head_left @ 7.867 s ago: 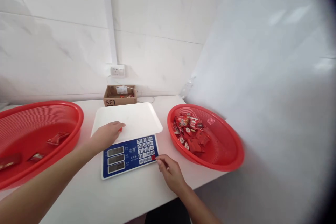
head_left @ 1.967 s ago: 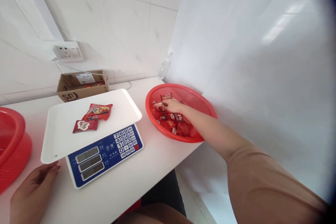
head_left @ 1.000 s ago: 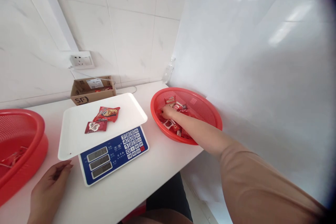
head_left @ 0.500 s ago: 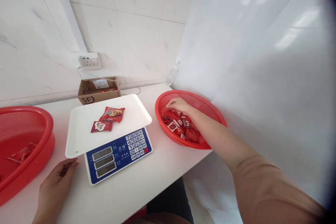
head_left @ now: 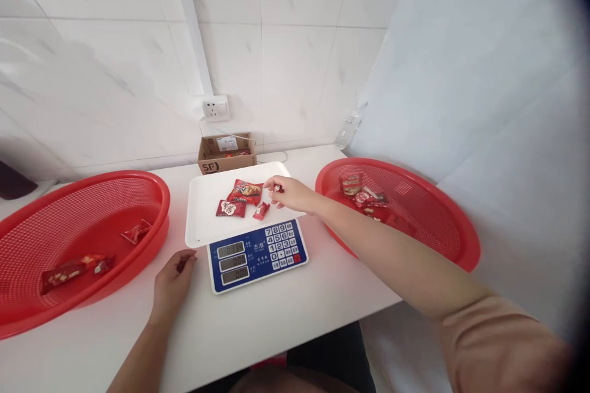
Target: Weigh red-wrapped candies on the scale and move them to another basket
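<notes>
Over the right part of the white scale tray (head_left: 203, 221), my right hand (head_left: 292, 193) pinches a small red-and-white wrapped candy (head_left: 278, 188). Lying on the tray beneath and left of it are a small red candy (head_left: 260, 211), a larger red snack packet (head_left: 246, 191) with a food picture, and a flat dark-red packet (head_left: 230, 209) with a white patch. The blue keypad panel (head_left: 258, 255) of the scale faces me. My left hand (head_left: 174, 277) rests on the table by the scale's left corner, fingers curled, with nothing visible in them.
On the right stands a red mesh basket (head_left: 468, 239) with several red packets inside. Another red basket (head_left: 159, 221) on the left holds a few packets. Behind the scale is a cardboard box (head_left: 225, 164) against the tiled wall. A clear plastic piece (head_left: 350, 126) leans in the corner.
My right hand has moved left from the right basket to above the scale tray. A small red candy now lies on the tray. The view has shifted left; my left hand stays beside the scale.
</notes>
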Demonstrator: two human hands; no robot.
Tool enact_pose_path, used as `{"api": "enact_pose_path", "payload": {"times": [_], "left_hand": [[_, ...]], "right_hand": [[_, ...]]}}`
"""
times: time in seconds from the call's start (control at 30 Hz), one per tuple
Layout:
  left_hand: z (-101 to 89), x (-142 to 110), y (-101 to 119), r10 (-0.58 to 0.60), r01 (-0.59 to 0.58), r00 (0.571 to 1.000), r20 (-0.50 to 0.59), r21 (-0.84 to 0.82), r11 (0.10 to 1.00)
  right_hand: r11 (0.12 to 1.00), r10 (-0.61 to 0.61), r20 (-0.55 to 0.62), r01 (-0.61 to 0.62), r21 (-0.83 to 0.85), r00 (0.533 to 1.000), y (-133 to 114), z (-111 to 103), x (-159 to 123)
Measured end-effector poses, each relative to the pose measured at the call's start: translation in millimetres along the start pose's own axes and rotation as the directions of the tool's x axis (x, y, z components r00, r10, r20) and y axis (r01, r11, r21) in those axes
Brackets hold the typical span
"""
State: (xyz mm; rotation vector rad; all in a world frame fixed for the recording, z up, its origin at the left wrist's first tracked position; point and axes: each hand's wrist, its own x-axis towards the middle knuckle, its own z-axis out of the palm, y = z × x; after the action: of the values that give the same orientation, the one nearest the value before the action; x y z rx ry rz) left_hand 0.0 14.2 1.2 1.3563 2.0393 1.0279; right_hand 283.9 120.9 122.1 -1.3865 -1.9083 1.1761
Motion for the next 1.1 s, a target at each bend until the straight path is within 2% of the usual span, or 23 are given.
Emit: {"api": "enact_pose_path", "payload": {"times": [0.2, 0.3, 0.37, 0.43, 0.53, 0.57, 0.63, 0.73, 0.8, 0.87, 0.93, 1.1], "left_hand": [[-0.8, -1.3, -0.3, -0.001, 0.001, 1.000, 0.008, -0.012, 1.000], [-0.5, -1.7, 0.2, 0.005, -0.004, 1.000, 0.012, -0.020, 1.000], [-0.4, -1.6, 0.5, 0.008, -0.008, 1.000, 0.015, -0.020, 1.000], [-0.5, -1.6, 1.1, -0.005, 0.005, 1.000, 0.019, -0.003, 1.000], [-0.8, -1.3, 2.3, -0.033, 0.032, 0.999, 0.017, 0.051, 0.998], [-0.7, -1.0, 2.8, -0.039, 0.038, 0.999, 0.012, 0.069, 0.997], [-0.3, -0.3, 4.4, -0.052, 0.051, 0.999, 0.011, 0.095, 0.994], [0.4, -0.2, 9.9, -0.080, 0.077, 0.997, 0.020, 0.124, 0.989], [0.4, -1.0, 15.0, -0.100, 0.094, 0.995, 0.030, 0.145, 0.985], [0.3, -1.8, 19.2, -0.116, 0.109, 0.993, 0.037, 0.162, 0.981], [0.2, -2.1, 21.1, -0.121, 0.112, 0.992, 0.042, 0.174, 0.978], [-0.7, -2.1, 19.5, -0.098, 0.089, 0.994, 0.041, 0.179, 0.980]], "right_hand": [[0.972, -0.097, 0.003, 0.096, -0.214, 0.995, -3.8, -11.3, -1.0], [0.952, -0.135, -0.067, 0.111, -0.285, 0.989, -0.1, -28.7, -12.6], [0.951, -0.123, -0.139, 0.077, -0.298, 0.983, 9.5, -46.9, -21.4], [0.956, -0.073, -0.222, 0.004, -0.294, 0.972, 25.6, -69.4, -30.3], [0.938, 0.066, -0.302, -0.162, -0.306, 0.951, 56.9, -103.3, -47.3], [0.916, 0.124, -0.291, -0.222, -0.333, 0.949, 67.4, -112.4, -54.6], [0.846, 0.243, -0.199, -0.308, -0.435, 0.949, 86.7, -124.5, -71.5], [0.729, 0.401, 0.004, -0.317, -0.607, 0.916, 109.9, -126.4, -96.8], [0.662, 0.463, 0.033, -0.320, -0.678, 0.886, 121.7, -120.9, -108.3], [0.633, 0.442, -0.021, -0.328, -0.701, 0.897, 130.3, -116.1, -113.0], [0.649, 0.381, -0.096, -0.340, -0.681, 0.920, 135.7, -115.5, -111.6], [0.705, 0.294, -0.237, -0.378, -0.600, 0.926, 137.0, -131.1, -101.1]]}}
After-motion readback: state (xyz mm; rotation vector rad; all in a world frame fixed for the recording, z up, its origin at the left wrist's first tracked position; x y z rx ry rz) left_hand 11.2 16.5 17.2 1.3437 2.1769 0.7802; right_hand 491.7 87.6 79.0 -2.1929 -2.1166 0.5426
